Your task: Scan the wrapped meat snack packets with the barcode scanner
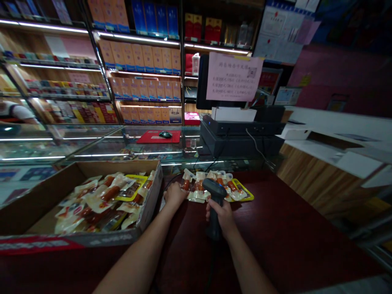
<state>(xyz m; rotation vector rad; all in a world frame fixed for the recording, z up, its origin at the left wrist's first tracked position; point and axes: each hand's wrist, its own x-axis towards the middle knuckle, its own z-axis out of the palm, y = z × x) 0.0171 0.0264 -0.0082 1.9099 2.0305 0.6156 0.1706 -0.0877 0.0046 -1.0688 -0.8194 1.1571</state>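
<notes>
My right hand (221, 212) is wrapped round the grip of a dark barcode scanner (214, 190), its head raised over a row of packaged sausages (200, 183) on the dark red counter. My left hand (175, 195) rests at the row's left end, fingers curled downward. A bit of pale wrapper shows beside it, but what lies under the fingers is hidden. At the row's right end lies a yellow-edged food packet (244, 190). To the left stands an open cardboard box (148, 212) holding several more sausage packs (104, 196) and another yellow-edged packet (133, 188).
Behind the row is a glass display counter (128, 132) with a mouse (165, 134) on a red pad (143, 136). A monitor (202, 81) bearing a pink sign stands over a black cash drawer (241, 141). Shelves of boxes (143, 59) line the back. A person's arm (23, 112) shows far left.
</notes>
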